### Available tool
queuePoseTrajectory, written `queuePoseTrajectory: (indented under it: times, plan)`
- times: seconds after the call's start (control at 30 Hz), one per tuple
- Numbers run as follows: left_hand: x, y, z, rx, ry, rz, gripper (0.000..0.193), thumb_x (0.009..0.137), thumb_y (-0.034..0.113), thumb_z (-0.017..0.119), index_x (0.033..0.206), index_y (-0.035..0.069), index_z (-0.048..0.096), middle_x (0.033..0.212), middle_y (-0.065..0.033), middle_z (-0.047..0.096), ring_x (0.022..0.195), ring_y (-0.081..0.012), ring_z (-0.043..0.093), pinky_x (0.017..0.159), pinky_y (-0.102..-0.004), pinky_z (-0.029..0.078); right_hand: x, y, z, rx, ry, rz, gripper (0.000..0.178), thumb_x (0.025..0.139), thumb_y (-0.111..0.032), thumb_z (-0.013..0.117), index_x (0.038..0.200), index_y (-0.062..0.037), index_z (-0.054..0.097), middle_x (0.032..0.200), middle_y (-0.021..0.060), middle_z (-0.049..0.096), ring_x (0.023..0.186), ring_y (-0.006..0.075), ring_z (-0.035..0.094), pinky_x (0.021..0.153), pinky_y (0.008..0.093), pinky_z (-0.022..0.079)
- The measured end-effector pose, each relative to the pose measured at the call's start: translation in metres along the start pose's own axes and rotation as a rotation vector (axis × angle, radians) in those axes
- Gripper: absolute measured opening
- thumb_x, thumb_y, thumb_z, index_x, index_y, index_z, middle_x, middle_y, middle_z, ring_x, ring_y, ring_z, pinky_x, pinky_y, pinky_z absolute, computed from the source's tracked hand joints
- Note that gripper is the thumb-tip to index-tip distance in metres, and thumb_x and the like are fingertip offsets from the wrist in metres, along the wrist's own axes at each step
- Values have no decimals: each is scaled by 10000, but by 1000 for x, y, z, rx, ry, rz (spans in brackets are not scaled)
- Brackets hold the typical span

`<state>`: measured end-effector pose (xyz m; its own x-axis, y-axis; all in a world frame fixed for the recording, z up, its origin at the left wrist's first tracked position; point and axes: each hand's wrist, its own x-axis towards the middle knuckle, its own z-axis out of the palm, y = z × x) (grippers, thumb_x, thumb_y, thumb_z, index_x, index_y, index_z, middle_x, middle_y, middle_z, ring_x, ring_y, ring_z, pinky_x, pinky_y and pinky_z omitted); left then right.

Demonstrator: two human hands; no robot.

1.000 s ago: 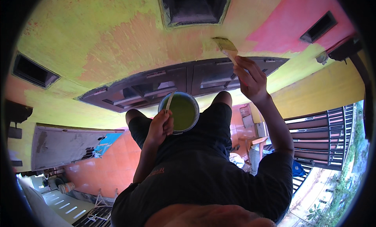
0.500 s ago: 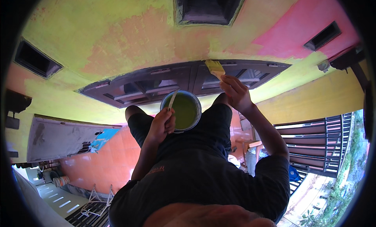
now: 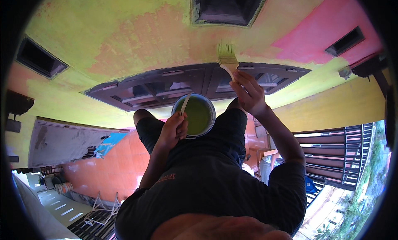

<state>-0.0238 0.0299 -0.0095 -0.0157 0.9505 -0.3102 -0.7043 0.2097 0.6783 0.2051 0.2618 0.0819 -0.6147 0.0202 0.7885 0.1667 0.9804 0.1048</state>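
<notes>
My right hand (image 3: 250,92) grips the pale handle of a wide paintbrush (image 3: 228,62). Greenish-yellow paint coats its bristles, which rest against the wall (image 3: 182,47) just above the dark window frame (image 3: 182,74). The wall there is yellow-green with an orange patch. In front of my body hangs a paint bucket (image 3: 212,117) holding green paint (image 3: 198,117). My left hand (image 3: 175,129) is closed around a pale, flat strip (image 3: 185,104) that crosses the bucket's mouth and looks like its handle.
Dark-framed wall openings (image 3: 229,8) sit above the window. Pink paint (image 3: 309,37) covers the wall at upper right. An orange tiled floor (image 3: 107,173) stretches behind me, with a wooden stool (image 3: 265,152) and black railings (image 3: 327,153) at right. A whitish door (image 3: 68,142) stands at left.
My right hand has turned the brush, and its bristles have moved up from the window frame's upper edge onto the wall. The bucket and my left hand hold nearly the same place.
</notes>
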Motion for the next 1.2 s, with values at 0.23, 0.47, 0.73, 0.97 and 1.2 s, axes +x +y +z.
queuePoseTrajectory:
  times: [0.23,0.47,0.73,0.97,1.2]
  plan:
    - [1,-1,-2,0,-14,5,174,1098,263,433,1128,124,532,644,29,340,489,-81,296,477,-256,311,-24,-14,16,81,-135,125,336,748,45,725,1068,-54,695,1134,135,684,1059,326,707,733,373,647]
    - [4,-1,-3,-18,8,-20,173,1098,270,439,1129,126,531,642,32,338,479,-79,285,472,-254,311,18,7,-20,4,48,92,456,690,47,746,1126,-63,671,1174,147,676,1066,358,708,755,405,651]
    - [3,1,0,18,25,-14,159,1093,266,441,1122,131,522,652,35,341,483,-77,289,473,-254,312,-15,8,-21,3,-37,117,405,654,71,747,1035,-54,688,1151,136,689,1066,329,714,724,389,646]
    - [6,1,-2,19,28,-18,139,1067,271,486,1093,139,523,636,35,355,475,-91,312,454,-273,311,-23,56,-89,102,-207,421,239,825,58,720,1043,-41,718,1135,132,719,980,312,728,801,376,621]
    - [12,3,-2,33,-18,20,153,1077,271,461,1097,135,528,643,32,347,483,-80,302,467,-268,310,91,128,-222,186,-130,436,235,915,61,652,1140,11,699,1149,130,735,1020,215,720,893,327,595]
